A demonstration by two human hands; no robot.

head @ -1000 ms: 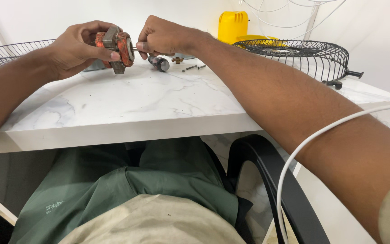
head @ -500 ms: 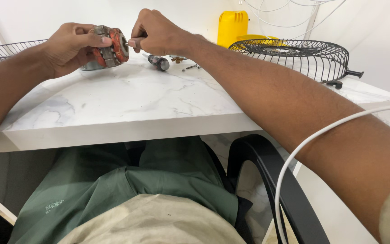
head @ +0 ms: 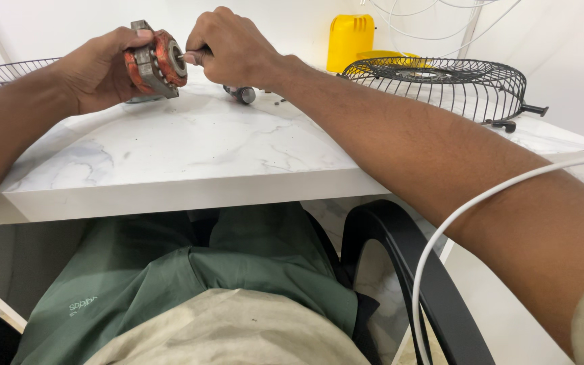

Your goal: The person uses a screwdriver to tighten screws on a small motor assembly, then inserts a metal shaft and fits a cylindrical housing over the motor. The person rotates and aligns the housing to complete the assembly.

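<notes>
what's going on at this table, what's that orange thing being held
A person seated at a white marble-look table holds a small motor core with orange-red windings up off the table in the left hand. The right hand pinches at its centre, at the shaft end; what the fingers grip is hidden. A small metal part lies on the table behind the hands. A black wire fan guard sits to the right, with a yellow plastic piece behind it.

Bare forearms, no sleeves to the elbow, no gloves. Beige shirt [head: 238, 331] over the belly. Dark green trousers [head: 190, 270], small pale print on one thigh.
</notes>
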